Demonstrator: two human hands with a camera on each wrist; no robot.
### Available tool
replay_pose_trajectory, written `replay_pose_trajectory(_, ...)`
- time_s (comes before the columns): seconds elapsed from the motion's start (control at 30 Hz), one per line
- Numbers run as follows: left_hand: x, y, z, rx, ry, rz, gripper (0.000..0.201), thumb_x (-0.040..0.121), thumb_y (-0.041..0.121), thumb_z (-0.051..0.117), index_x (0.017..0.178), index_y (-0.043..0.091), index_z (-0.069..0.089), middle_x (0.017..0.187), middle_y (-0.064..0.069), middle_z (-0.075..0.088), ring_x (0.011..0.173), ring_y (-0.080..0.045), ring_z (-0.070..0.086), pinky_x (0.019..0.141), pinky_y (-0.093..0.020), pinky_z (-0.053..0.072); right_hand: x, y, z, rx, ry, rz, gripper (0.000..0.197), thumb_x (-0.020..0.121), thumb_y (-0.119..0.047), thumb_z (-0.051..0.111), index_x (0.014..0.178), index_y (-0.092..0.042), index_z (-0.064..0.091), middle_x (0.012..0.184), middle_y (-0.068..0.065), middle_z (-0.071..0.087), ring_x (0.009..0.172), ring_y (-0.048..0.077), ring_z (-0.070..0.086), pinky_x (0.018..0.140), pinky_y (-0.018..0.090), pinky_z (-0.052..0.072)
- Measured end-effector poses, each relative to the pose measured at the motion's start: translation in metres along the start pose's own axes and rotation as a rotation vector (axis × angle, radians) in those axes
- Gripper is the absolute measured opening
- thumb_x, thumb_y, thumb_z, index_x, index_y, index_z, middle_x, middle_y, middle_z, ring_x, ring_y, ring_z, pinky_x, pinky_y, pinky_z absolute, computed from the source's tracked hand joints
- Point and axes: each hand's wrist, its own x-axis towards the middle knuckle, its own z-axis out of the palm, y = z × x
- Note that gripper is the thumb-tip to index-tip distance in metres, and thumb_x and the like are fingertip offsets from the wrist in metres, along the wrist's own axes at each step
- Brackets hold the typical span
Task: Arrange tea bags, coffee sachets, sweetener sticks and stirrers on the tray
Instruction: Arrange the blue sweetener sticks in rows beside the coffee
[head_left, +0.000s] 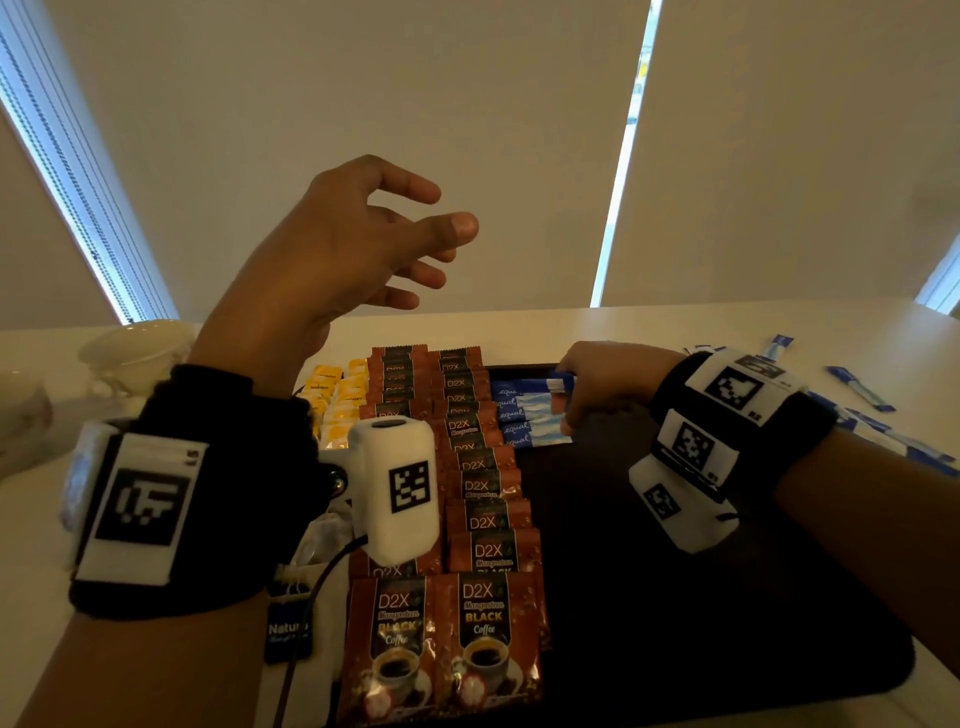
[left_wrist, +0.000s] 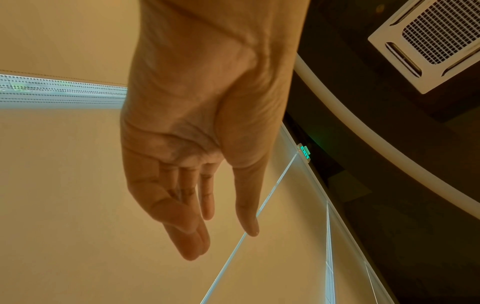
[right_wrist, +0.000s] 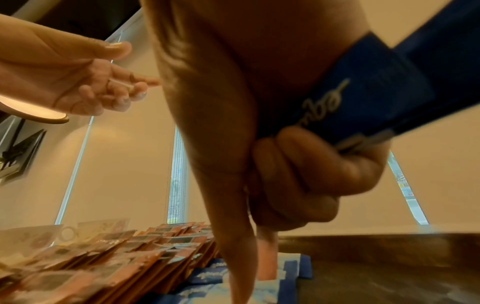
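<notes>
Head view has the right hand (head_left: 597, 387) down at the far end of the dark tray (head_left: 727, 597), grip curled around a bunch of blue sweetener sticks (right_wrist: 369, 96), with straighter fingers touching the sticks already laid in a row (head_left: 530, 413) there. The left hand (head_left: 358, 244) is up in the air over the tray's far left, fingers loose and spread, holding nothing. Two columns of coffee sachets (head_left: 483, 519) run near to far down the tray's left part, yellow tea bags (head_left: 335, 397) just left of them. The tray's right half is bare dark surface. More blue sticks (head_left: 857, 389) lie scattered on the white table (head_left: 649, 327) to the right, cups (head_left: 135, 353) at far left, window blinds behind.
</notes>
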Motion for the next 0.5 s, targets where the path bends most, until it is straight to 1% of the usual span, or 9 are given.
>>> replay_pose_trajectory(0.03, 0.000, 0.000, 0.000, -0.001, -0.001, -0.001, 0.049, 0.077, 0.039, 0.070, 0.120, 0.024, 0.054, 0.092, 0.003, 0.071, 0.075, -0.008, 0.070, 0.062, -0.025, 0.053, -0.001, 0.001, 0.000, 0.028, -0.012, 0.006, 0.039, 0.078, -0.019, 0.074, 0.110, -0.001, 0.062, 0.100, 0.012, 0.065, 0.070, 0.014, 0.052, 0.059, 0.021, 0.041)
replay_pose_trajectory(0.07, 0.000, 0.000, 0.000, 0.000, -0.002, 0.000, 0.049, 0.077, 0.039, 0.070, 0.120, 0.024, 0.054, 0.091, 0.003, 0.071, 0.075, -0.008, 0.070, 0.061, -0.024, 0.053, -0.003, 0.002, 0.000, 0.064, -0.008, -0.001, 0.037, 0.077, -0.017, 0.074, 0.109, -0.002, 0.063, 0.102, 0.013, 0.066, 0.070, 0.014, 0.052, 0.057, 0.021, 0.040)
replay_pose_trajectory(0.13, 0.000, 0.000, 0.000, 0.006, -0.003, 0.001, 0.049, 0.077, 0.039, 0.070, 0.121, 0.024, 0.053, 0.092, 0.003, 0.071, 0.075, -0.008, 0.070, 0.061, -0.024, 0.053, -0.005, 0.002, -0.001, 0.139, 0.035, -0.029, 0.030, 0.076, -0.012, 0.075, 0.103, -0.003, 0.066, 0.102, 0.013, 0.067, 0.074, 0.015, 0.054, 0.057, 0.020, 0.040)
replay_pose_trajectory(0.2, 0.000, 0.000, 0.001, 0.010, -0.004, 0.001, 0.049, 0.077, 0.038, 0.070, 0.121, 0.023, 0.053, 0.092, 0.003, 0.071, 0.075, -0.008, 0.070, 0.061, -0.024, 0.053, -0.007, 0.002, -0.003, 0.158, 0.087, -0.032, 0.025, 0.076, -0.011, 0.075, 0.099, -0.005, 0.068, 0.095, 0.010, 0.065, 0.070, 0.013, 0.053, 0.053, 0.019, 0.039)
replay_pose_trajectory(0.3, 0.000, 0.000, 0.001, 0.016, -0.012, 0.008, 0.048, 0.078, 0.037, 0.069, 0.122, 0.022, 0.053, 0.093, 0.002, 0.070, 0.078, -0.010, 0.069, 0.063, -0.026, 0.053, -0.007, 0.003, -0.003, 0.095, 0.082, 0.027, 0.032, 0.075, -0.014, 0.075, 0.103, 0.000, 0.067, 0.091, 0.011, 0.063, 0.065, 0.015, 0.050, 0.054, 0.022, 0.039)
replay_pose_trajectory(0.37, 0.000, -0.001, 0.001, 0.012, -0.015, 0.012, 0.047, 0.079, 0.036, 0.069, 0.122, 0.022, 0.054, 0.094, 0.001, 0.070, 0.080, -0.011, 0.069, 0.064, -0.027, 0.053, -0.008, 0.004, -0.003, 0.108, 0.065, 0.040, 0.035, 0.076, -0.017, 0.075, 0.105, 0.001, 0.066, 0.090, 0.012, 0.063, 0.061, 0.014, 0.049, 0.053, 0.022, 0.038)
replay_pose_trajectory(0.47, 0.001, -0.002, 0.001, 0.016, -0.035, 0.014, 0.042, 0.078, 0.036, 0.069, 0.117, 0.022, 0.057, 0.092, 0.001, 0.071, 0.076, -0.009, 0.069, 0.062, -0.025, 0.054, -0.020, -0.001, -0.014, 0.244, 0.107, -0.025, 0.034, 0.083, -0.028, 0.069, 0.105, -0.001, 0.064, 0.085, 0.011, 0.064, 0.065, 0.018, 0.057, 0.052, 0.021, 0.039)
replay_pose_trajectory(0.5, 0.001, -0.002, 0.001, 0.024, -0.051, 0.015, 0.041, 0.077, 0.037, 0.069, 0.114, 0.022, 0.059, 0.091, 0.002, 0.071, 0.075, -0.008, 0.069, 0.061, -0.025, 0.054, -0.027, -0.004, -0.021, 0.311, 0.125, -0.063, 0.031, 0.086, -0.032, 0.065, 0.101, -0.005, 0.064, 0.080, 0.008, 0.063, 0.062, 0.017, 0.058, 0.049, 0.019, 0.039)
